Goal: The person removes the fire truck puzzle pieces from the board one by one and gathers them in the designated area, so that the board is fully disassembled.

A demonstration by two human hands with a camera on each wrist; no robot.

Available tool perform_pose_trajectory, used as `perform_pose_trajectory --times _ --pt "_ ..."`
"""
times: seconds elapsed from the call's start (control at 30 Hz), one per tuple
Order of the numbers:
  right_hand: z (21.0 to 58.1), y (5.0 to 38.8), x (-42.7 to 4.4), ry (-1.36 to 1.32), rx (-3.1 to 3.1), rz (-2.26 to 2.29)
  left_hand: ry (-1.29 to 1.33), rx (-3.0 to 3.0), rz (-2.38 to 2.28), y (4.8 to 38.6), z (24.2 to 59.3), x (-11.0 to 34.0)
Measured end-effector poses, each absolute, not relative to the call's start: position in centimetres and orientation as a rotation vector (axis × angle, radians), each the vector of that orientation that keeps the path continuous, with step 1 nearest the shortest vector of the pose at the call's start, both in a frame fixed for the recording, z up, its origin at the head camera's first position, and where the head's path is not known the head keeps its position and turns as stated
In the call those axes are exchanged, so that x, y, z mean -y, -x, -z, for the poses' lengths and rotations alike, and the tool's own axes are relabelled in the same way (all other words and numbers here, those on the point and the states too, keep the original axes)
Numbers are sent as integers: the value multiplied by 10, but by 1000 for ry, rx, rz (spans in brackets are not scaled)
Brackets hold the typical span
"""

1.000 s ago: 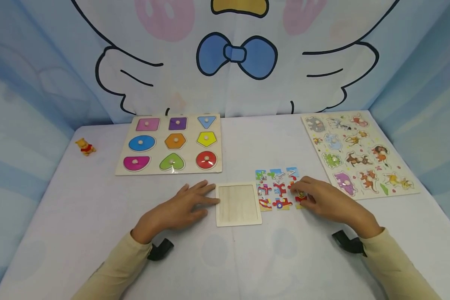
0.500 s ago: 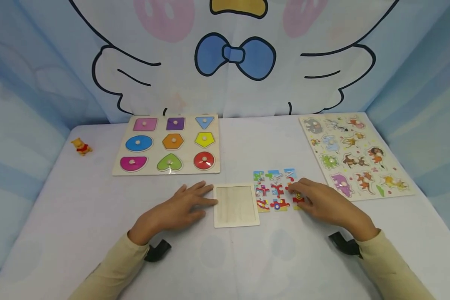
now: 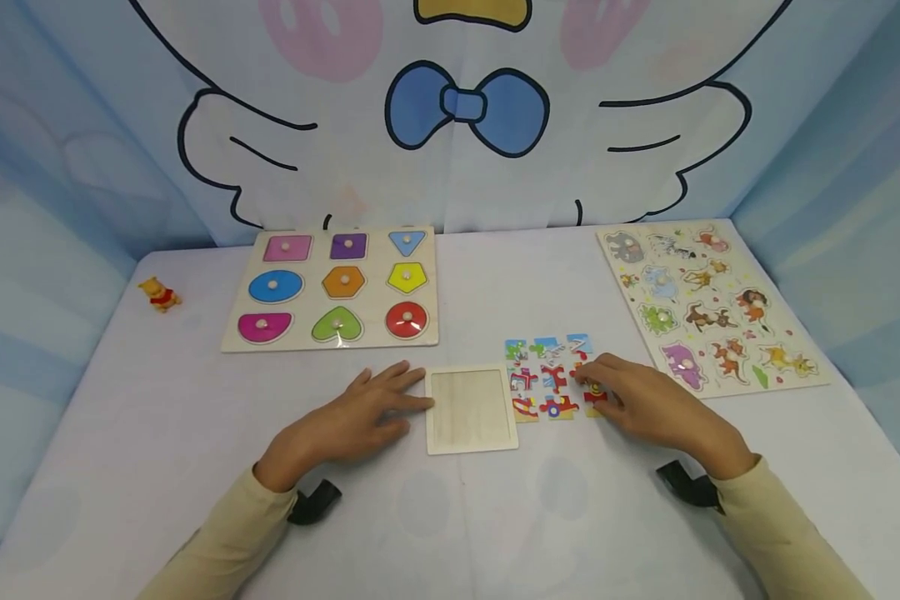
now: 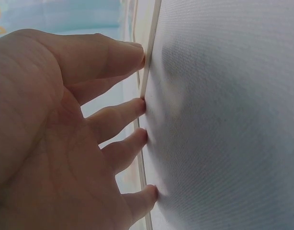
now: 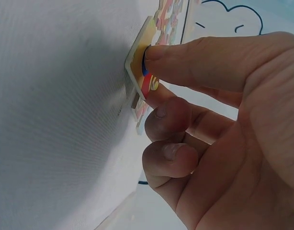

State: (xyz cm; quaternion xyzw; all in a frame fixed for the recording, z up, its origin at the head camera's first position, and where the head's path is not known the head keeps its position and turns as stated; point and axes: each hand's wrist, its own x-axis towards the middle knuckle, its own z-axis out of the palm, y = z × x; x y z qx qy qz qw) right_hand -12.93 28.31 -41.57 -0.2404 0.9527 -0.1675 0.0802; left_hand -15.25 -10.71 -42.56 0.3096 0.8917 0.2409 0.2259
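My left hand (image 3: 356, 421) lies beside the square wooden tray (image 3: 472, 452), its fingers spread and mostly straight. The index fingertip touches the tray's left edge, and other fingertips rest on the tablecloth in the left wrist view. At the tray's right, several red-and-blue jigsaw pieces (image 3: 559, 407) lie in rows. Over the lower right one is my right hand (image 3: 648, 404). In the right wrist view, my thumb and index finger pinch this jigsaw piece (image 5: 139, 50), which is tilted with one edge near the cloth. Fingers partly hide its face.
A shape puzzle board (image 3: 373, 321) with knobbed pieces stands at the back left. An animal puzzle board (image 3: 783, 337) lies at the right. Near the far left corner sits a small yellow bear figure (image 3: 160, 295). A printed curtain (image 3: 495, 187) closes off the back.
The head view has shifted slightly, moving the whole scene a little to the left. Both hands, the tray and the pieces keep their places relative to one another.
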Motion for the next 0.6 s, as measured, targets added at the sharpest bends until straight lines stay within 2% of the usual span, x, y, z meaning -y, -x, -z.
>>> perform_pose_trajectory --times 0.6 --pt "417 130 -282 745 -2839 528 -851 -2467 -656 152 425 106"
